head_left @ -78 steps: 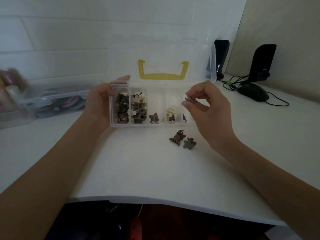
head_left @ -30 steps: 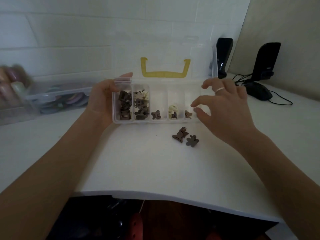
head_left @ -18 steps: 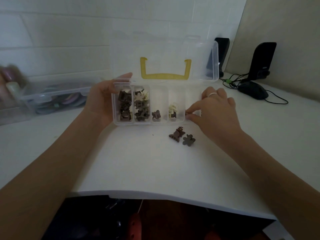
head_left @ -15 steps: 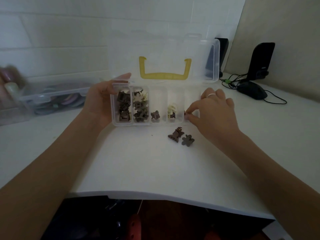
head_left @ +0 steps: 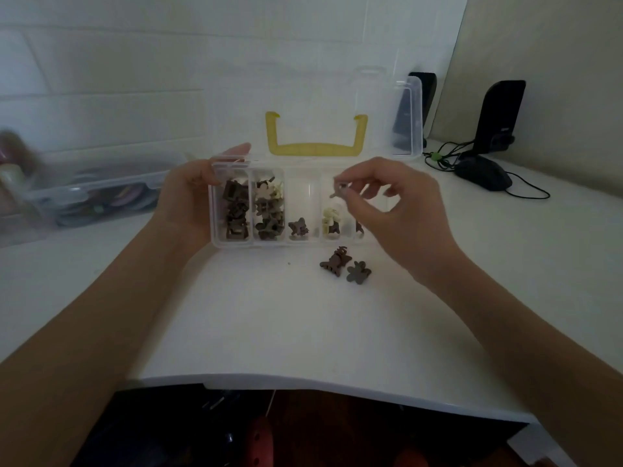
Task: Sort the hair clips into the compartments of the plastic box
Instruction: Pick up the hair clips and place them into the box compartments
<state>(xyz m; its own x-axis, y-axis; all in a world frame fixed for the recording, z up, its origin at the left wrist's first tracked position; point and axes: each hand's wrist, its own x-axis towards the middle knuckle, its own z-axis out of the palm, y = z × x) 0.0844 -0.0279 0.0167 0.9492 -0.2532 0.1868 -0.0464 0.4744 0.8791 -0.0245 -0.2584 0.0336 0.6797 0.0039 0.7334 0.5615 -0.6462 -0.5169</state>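
The step in hand is placing: the right hand (head_left: 394, 210) pinches a small dark clip (head_left: 338, 192) between thumb and forefinger, held above the box (head_left: 215, 243) toward its right-hand compartments. The left hand (head_left: 187, 200) grips the box's 9 o'clock end. The next move likely calls for matching the clip's shape to a compartment and letting go. Two clips (head_left: 345, 266) lie on the table (head_left: 269, 332) at the box's 5 o'clock.

Left hand (head_left: 188, 200) curled, right hand (head_left: 397, 210) pinching.
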